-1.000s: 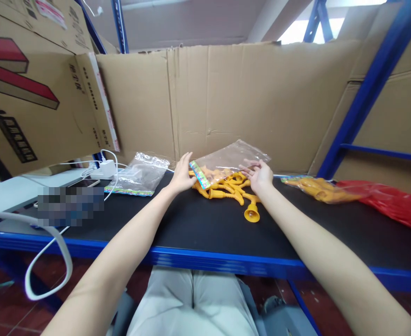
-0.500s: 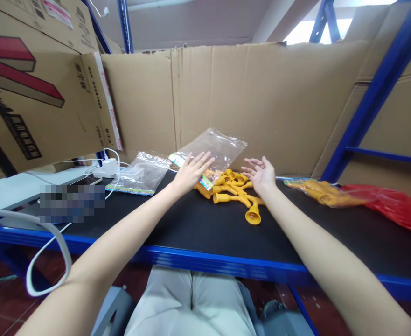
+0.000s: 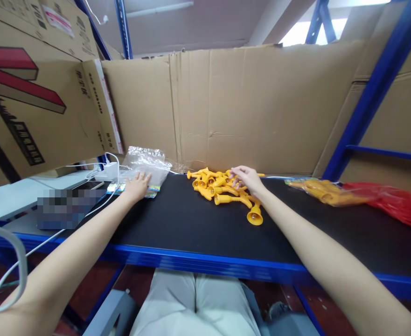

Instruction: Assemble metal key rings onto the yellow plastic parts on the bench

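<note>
A heap of yellow plastic trumpet toys (image 3: pixel 219 186) lies on the black shelf top (image 3: pixel 198 224), one (image 3: pixel 255 215) a little apart toward me. My right hand (image 3: pixel 246 178) rests on the heap's right side with fingers curled over the toys; whether it grips one is unclear. My left hand (image 3: pixel 136 185) lies flat, fingers spread, on a pile of clear plastic bags (image 3: pixel 144 167) with colourful header strips at the left.
Cardboard sheets (image 3: pixel 261 102) wall the back and left. A white charger and cable (image 3: pixel 107 171) and a phone lie left of the bags. A filled bag of yellow toys (image 3: pixel 326 191) and a red bag (image 3: pixel 397 207) sit at right. A blue shelf post (image 3: pixel 366 98) rises there.
The clear bag that covered the yellow toys has been carried left by my left hand onto the bag pile. The toys now lie bare, and my right hand has settled on them.
</note>
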`<state>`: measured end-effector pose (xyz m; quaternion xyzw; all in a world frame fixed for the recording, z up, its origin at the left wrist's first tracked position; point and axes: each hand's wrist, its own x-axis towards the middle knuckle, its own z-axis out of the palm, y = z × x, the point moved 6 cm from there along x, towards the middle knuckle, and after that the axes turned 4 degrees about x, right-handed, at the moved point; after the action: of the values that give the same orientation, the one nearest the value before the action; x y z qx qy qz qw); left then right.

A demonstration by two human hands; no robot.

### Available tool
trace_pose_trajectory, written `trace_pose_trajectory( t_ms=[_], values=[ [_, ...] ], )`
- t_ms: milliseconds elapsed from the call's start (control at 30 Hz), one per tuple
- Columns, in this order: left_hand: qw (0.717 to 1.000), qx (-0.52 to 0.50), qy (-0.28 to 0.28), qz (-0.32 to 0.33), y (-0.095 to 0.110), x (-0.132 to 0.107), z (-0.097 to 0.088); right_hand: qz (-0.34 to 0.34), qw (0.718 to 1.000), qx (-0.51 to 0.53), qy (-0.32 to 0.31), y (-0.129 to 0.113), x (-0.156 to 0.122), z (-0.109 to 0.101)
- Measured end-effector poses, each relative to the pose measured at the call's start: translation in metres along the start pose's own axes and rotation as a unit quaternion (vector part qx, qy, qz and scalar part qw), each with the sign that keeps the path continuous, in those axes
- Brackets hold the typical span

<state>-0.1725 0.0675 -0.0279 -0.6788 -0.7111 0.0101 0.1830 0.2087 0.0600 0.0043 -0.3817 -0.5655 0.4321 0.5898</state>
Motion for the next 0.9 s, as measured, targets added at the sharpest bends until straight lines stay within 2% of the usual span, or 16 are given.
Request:
trace_pose_trajectory(
  t_ms=[67, 133, 233, 367, 467, 600, 700, 800, 900],
  values=[
    [0.999, 0.002, -0.038, -0.002, -0.007, 0.002, 0.005, 0.002, 0.994, -0.067, -0.085, 0.001, -0.004, 0.013],
    [0.998, 0.006, -0.062, 0.008, -0.008, 0.004, 0.008, 0.025, 0.976, -0.130, -0.172, 0.003, -0.011, 0.025],
    [0.996, -0.002, -0.074, 0.044, -0.004, 0.007, 0.009, 0.064, 0.942, -0.214, -0.250, 0.007, -0.021, 0.034],
    [0.990, -0.034, -0.033, 0.132, 0.004, 0.009, 0.005, 0.065, 0.920, -0.281, -0.265, 0.010, -0.023, 0.036],
    [0.986, -0.025, -0.033, 0.159, 0.003, 0.009, 0.005, 0.047, 0.910, -0.324, -0.255, 0.012, -0.019, 0.034],
    [0.984, -0.002, -0.062, 0.169, -0.003, 0.008, 0.004, -0.004, 0.890, -0.400, -0.218, 0.013, -0.010, 0.033],
    [0.983, 0.033, -0.062, 0.168, -0.005, 0.010, -0.004, -0.020, 0.872, -0.449, -0.193, 0.013, -0.005, 0.034],
    [0.984, 0.075, -0.063, 0.150, -0.005, 0.014, -0.015, -0.026, 0.841, -0.504, -0.197, 0.008, -0.006, 0.032],
    [0.981, 0.107, -0.104, 0.126, -0.002, 0.019, -0.022, -0.005, 0.815, -0.540, -0.210, -0.006, -0.015, 0.022]
  ],
)
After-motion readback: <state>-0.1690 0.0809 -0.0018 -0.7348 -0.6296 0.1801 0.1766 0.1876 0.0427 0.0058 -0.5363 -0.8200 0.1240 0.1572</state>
